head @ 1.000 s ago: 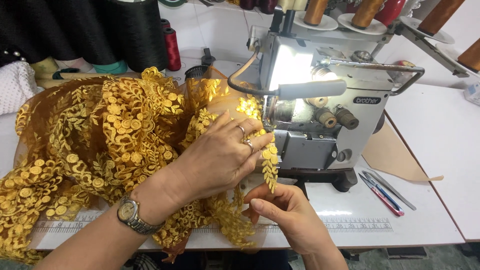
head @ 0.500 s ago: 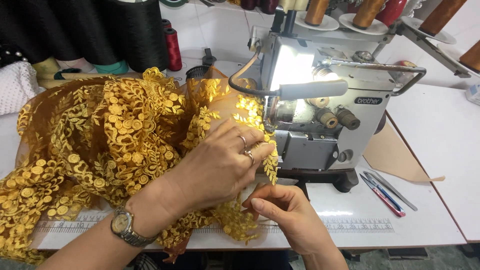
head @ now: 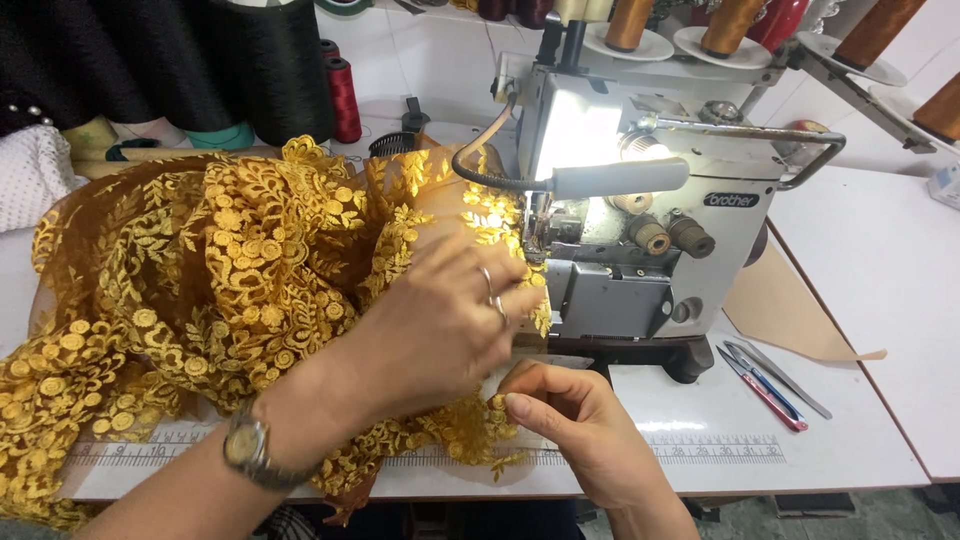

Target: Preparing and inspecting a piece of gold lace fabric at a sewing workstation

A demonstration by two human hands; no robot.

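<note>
Right hand (head: pixel 565 430) first: thumb and fingertips are pinched on the lace (head: pixel 230 280) at its lower edge, just in front of the machine (head: pixel 650 230). The fingers curl in tight around that yellow trim, low on the table (head: pixel 700 420), right above the printed ruler strip (head: pixel 700 450).

Left hand (head: pixel 440 325) lies flat on top of the lace, fingers spread and pressing down rather than grasping, tips up against the machine's front plate. Two rings show on those fingers. A watch (head: pixel 248 450) sits on the left wrist, arm crossing in from the lower left.

The lace itself is golden, floral, on sheer brown net, heaped across the left half of the table and bunched up to the needle area, where the lamp (head: pixel 620 178) throws bright light on it. One corner hangs over the table's near edge.

Further out: snips (head: pixel 765 385) with red and blue handles lie on the table to the right of the machine, beside a brown paper piece (head: pixel 790 320). A red spool (head: pixel 343 98) stands behind the lace, next to big black cones (head: pixel 270 65). Brown thread cones (head: pixel 730 22) sit up on the stand above the machine. A white beaded cloth (head: pixel 30 175) peeks in at far left.
</note>
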